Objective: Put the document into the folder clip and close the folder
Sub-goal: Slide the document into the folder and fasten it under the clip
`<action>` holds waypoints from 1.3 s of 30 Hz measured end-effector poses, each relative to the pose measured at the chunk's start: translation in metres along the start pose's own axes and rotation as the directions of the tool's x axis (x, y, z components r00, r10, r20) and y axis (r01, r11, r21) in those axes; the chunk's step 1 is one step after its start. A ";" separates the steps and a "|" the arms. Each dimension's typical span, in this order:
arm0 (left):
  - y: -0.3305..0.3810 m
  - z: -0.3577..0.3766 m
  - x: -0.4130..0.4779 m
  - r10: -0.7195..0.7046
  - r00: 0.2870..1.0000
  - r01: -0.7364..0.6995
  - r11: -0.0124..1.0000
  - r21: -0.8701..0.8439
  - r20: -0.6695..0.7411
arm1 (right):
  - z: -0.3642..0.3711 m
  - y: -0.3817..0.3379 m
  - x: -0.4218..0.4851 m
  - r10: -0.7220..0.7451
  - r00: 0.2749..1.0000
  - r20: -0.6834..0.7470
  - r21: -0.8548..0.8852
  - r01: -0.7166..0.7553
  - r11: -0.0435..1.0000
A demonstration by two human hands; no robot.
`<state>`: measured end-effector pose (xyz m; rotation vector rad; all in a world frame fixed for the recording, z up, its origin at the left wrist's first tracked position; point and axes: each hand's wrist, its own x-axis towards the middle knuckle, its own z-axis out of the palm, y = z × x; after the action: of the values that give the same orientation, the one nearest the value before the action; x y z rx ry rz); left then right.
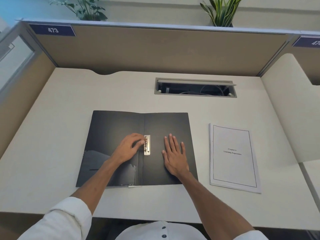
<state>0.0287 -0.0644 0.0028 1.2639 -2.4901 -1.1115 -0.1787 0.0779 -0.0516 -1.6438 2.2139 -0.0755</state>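
A black folder [119, 125] lies open and flat on the desk in front of me. Its silver metal clip [147, 149] sits just right of the spine. My left hand [129, 148] rests on the left flap with its fingertips curled onto the upper part of the clip. My right hand [174, 153] lies flat, fingers spread, pressing on the right flap. The document [232, 156], a white stapled stack with a framed title page, lies on the desk to the right of the folder, apart from both hands.
The white desk [52, 135] is bounded by beige partition walls at the back and sides. An open cable tray slot [195, 88] with wires is behind the folder. Two potted plants [221, 13] stand above the back partition.
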 end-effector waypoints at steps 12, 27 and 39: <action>0.033 -0.003 0.038 -0.092 0.981 0.107 0.991 0.084 -0.169 | 0.006 0.001 0.004 0.004 1.000 -0.014 0.006 -0.004 1.000; 0.020 0.013 0.036 -0.035 0.999 0.021 0.798 0.603 0.012 | 0.000 0.004 0.002 -0.012 1.000 0.004 0.093 0.012 0.996; 0.128 0.112 0.067 0.174 0.982 -0.186 0.834 0.520 0.073 | -0.047 0.101 -0.034 0.351 0.914 -0.203 0.165 -0.321 0.932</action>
<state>-0.1434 -0.0041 -0.0052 1.0791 -2.9742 -0.4032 -0.2785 0.1326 -0.0262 -1.2155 2.5758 -0.3229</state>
